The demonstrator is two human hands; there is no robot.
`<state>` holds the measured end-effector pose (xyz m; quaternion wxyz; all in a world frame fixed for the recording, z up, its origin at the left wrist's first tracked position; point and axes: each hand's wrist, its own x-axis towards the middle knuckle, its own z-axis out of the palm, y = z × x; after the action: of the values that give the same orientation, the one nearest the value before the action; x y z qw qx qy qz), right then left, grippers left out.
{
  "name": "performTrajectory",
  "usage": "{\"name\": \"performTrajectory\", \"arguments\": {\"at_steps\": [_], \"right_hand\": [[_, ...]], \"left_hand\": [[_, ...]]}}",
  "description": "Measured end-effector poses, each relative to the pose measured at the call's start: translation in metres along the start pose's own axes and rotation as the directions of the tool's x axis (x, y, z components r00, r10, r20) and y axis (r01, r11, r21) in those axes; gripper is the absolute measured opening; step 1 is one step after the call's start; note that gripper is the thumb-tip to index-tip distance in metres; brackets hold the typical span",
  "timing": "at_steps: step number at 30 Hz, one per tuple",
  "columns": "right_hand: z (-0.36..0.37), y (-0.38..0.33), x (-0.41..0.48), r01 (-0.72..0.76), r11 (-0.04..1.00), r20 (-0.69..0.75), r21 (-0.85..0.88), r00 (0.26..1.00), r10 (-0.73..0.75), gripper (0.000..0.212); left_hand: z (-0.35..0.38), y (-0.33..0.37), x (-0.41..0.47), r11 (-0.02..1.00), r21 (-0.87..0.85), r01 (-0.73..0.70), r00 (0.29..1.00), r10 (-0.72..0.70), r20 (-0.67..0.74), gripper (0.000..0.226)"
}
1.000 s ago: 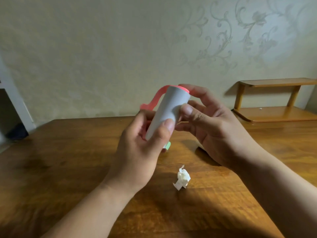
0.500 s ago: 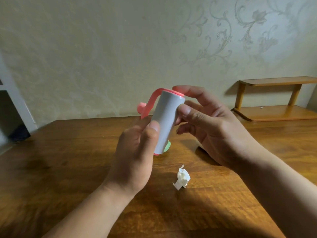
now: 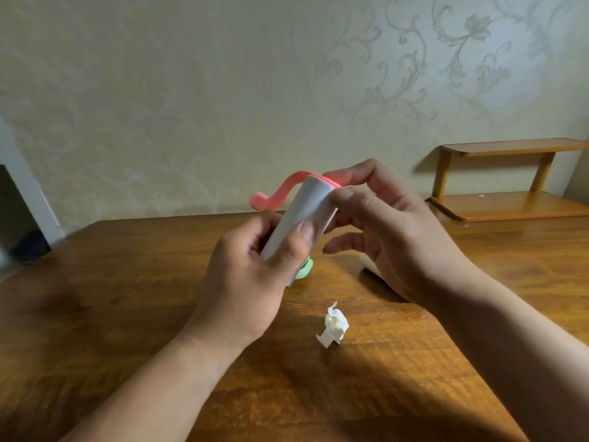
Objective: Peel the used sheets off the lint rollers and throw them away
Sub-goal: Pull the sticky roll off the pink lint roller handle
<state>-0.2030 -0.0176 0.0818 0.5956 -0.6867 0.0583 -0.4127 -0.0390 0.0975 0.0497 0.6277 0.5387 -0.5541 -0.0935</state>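
Holding a pink-handled lint roller (image 3: 299,215) tilted above the table (image 3: 111,298), the left hand (image 3: 251,279) wraps its lower end to steady it. The right hand (image 3: 389,231) pinches near the top, apparently hunting a sheet edge; a crumpled sheet (image 3: 333,325) lies below.

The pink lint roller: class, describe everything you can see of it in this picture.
The lint roller is a white paper-wrapped cylinder with a pink end cap and a curved pink plastic handle bending away to the left. It is held tilted above the wooden table, top end leaning right. The left hand grips its lower part, thumb across the front; the right hand pinches its upper edge. No sheet looks lifted yet.
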Motion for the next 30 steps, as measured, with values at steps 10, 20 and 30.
{"name": "performTrajectory", "arguments": {"at_steps": [10,20,30], "right_hand": [[0.008,0.004,-0.002,0.022,1.000,-0.081,-0.015,0.996,-0.023,0.012],[-0.017,-0.002,0.004,-0.042,0.930,-0.118,-0.365,0.993,-0.001,0.022],[-0.021,-0.003,-0.001,0.058,0.737,-0.029,-0.673,0.994,-0.105,0.009]], "left_hand": [[-0.002,-0.002,-0.001,0.988,0.137,-0.077,0.996,0.081,-0.023,0.044],[-0.008,0.001,0.005,0.953,0.296,-0.066,0.997,0.074,-0.016,0.042],[-0.016,-0.004,0.012,0.902,0.426,-0.070,0.996,0.087,-0.020,0.044]]}}
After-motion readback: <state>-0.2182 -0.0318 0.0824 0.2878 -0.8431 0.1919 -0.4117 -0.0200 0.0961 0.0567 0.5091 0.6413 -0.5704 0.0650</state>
